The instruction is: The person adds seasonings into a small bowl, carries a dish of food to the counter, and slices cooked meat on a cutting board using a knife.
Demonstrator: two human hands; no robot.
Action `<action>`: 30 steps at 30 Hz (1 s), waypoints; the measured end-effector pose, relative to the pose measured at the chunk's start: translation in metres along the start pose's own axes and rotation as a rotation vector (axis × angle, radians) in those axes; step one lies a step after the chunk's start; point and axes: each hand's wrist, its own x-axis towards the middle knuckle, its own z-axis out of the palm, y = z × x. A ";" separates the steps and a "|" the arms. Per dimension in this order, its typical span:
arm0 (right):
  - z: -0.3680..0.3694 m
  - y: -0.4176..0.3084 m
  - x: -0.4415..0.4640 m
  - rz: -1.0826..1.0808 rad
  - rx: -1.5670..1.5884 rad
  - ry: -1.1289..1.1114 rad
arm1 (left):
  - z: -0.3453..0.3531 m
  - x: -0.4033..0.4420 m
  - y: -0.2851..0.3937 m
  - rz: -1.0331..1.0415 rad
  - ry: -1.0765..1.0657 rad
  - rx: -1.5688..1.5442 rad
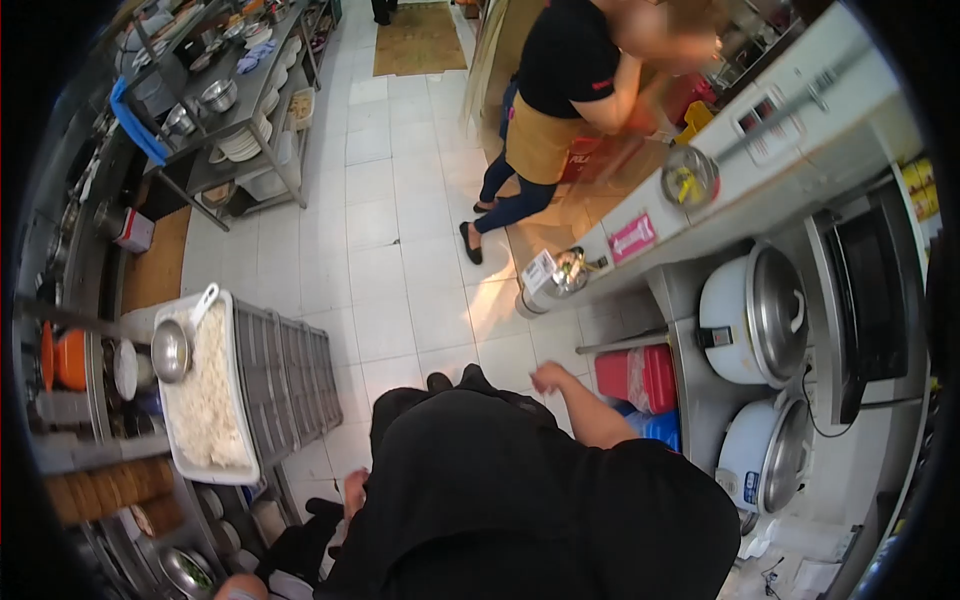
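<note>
My right hand is held out in front of my body, fingers loosely curled, with nothing visible in it. Below it to the right, a red container and a blue one sit on a low shelf. My left hand hangs close to my dark clothing, its fingers mostly hidden. To the left of that hand stands a stack of grey crates. On top of the stack is a white tub of cooked rice, with a metal ladle lying on the rice.
Ahead on the right, a person in a tan apron stands at a counter. Two large rice cookers line the right side. A steel work table with bowls and plates runs along the left. White floor tiles stretch ahead.
</note>
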 end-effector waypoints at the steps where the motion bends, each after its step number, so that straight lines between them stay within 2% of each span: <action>1: -0.043 -0.042 0.007 -0.126 -0.159 0.129 | -0.008 0.005 0.014 -0.213 -0.097 -0.242; 2: -0.092 -0.112 -0.028 -0.157 -0.040 0.295 | -0.014 0.012 0.023 -0.483 -0.139 -0.507; 3: -0.141 -0.149 -0.019 -0.323 -0.003 0.532 | -0.026 0.024 0.029 -0.613 -0.147 -0.619; 4: -0.194 -0.195 -0.037 -0.474 -0.033 0.959 | -0.040 0.044 0.030 -0.666 -0.146 -0.665; 5: -0.260 -0.247 -0.070 -0.540 0.001 1.233 | -0.053 0.065 0.030 -0.702 -0.151 -0.692; 6: -0.328 -0.289 -0.110 -0.720 0.029 1.546 | -0.066 0.088 0.029 -0.726 -0.152 -0.713; 7: -0.392 -0.313 -0.150 -0.574 0.042 1.583 | -0.082 0.114 0.026 -0.736 -0.151 -0.725; 8: -0.451 -0.337 -0.184 -0.452 -0.044 1.767 | -0.099 0.146 0.021 -0.732 -0.146 -0.727; 9: -0.500 -0.346 -0.208 -0.298 -0.170 1.805 | -0.117 0.177 0.015 -0.733 -0.145 -0.737; 10: -0.548 -0.347 -0.223 -0.073 -0.179 1.748 | -0.140 0.212 0.007 -0.724 -0.133 -0.756; 12: -0.596 -0.342 -0.243 0.213 -0.137 1.623 | -0.194 0.282 -0.007 -0.704 -0.102 -0.797; 13: -0.609 -0.330 -0.239 0.309 -0.140 1.689 | -0.225 0.318 -0.015 -0.692 -0.075 -0.823; 16: -0.640 -0.259 -0.247 0.535 0.015 1.659 | -0.339 0.435 -0.049 -0.608 0.044 -0.894; 17: -0.646 -0.229 -0.251 0.571 0.057 1.639 | -0.382 0.473 -0.055 -0.558 0.079 -0.883; 19: -0.663 -0.162 -0.244 0.837 0.209 1.498 | -0.464 0.555 -0.062 -0.418 0.145 -0.807; 20: -0.649 -0.180 -0.244 0.937 0.213 1.462 | -0.501 0.595 -0.066 -0.340 0.182 -0.752; 21: -0.641 -0.189 -0.238 0.880 0.217 1.412 | -0.540 0.637 -0.072 -0.246 0.204 -0.687; 22: -0.631 -0.179 -0.214 0.794 0.149 1.457 | -0.572 0.674 -0.076 -0.155 0.230 -0.623; 24: -0.592 -0.202 -0.154 0.538 0.162 1.604 | -0.634 0.729 -0.058 -0.211 0.281 -0.659; 26: -0.546 -0.221 -0.059 0.413 0.191 1.612 | -0.666 0.777 -0.055 -0.271 0.346 -0.703; 27: -0.516 -0.225 -0.007 0.283 0.482 1.398 | -0.670 0.802 -0.062 -0.311 0.343 -0.765; 28: -0.469 -0.250 0.056 0.185 0.779 1.362 | -0.672 0.826 -0.069 -0.353 0.340 -0.828; 29: -0.417 -0.268 0.116 0.135 0.919 1.110 | -0.671 0.838 -0.069 -0.350 0.323 -0.816; 30: -0.356 -0.291 0.163 0.050 0.965 0.766 | -0.655 0.848 -0.082 -0.308 0.317 -0.755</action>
